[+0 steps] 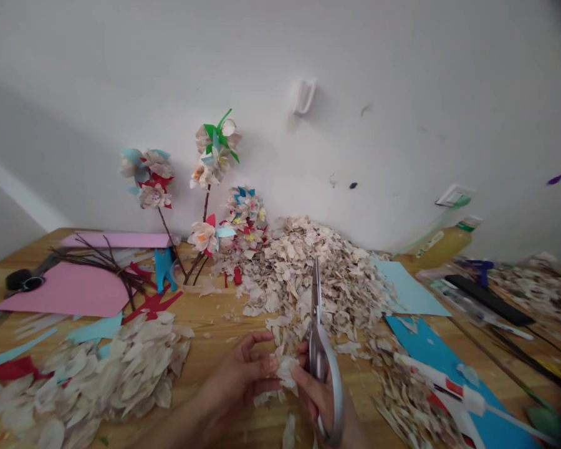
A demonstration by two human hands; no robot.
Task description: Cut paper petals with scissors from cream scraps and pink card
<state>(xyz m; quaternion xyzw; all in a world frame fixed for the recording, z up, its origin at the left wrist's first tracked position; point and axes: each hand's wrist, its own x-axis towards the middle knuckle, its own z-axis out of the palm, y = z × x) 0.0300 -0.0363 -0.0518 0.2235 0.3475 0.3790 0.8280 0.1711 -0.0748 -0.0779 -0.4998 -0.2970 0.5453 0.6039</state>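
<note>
Low in the middle of the head view, a thin whitish petal-like flake (287,370) is pinched between my two hands. My left hand (247,369) holds its left side with thumb and fingertips. My right hand (316,393) has its thumb against the right side and also carries a pair of scissors (327,355), grey-handled, the blades pointing up and away. Those blades look closed and are apart from the flake. Behind the hands rises a big heap of dry whitish flakes (308,262). A second pile of larger, smoother petals (140,368) lies left of my left forearm.
Handmade flowers on twigs (208,206) stand against the wall. Pink paper (75,290), loose twigs (107,265) and a blue clip (165,269) are at left. At right lie blue paper (414,337), a white glue gun (467,399) and a bottle of yellow liquid (446,244).
</note>
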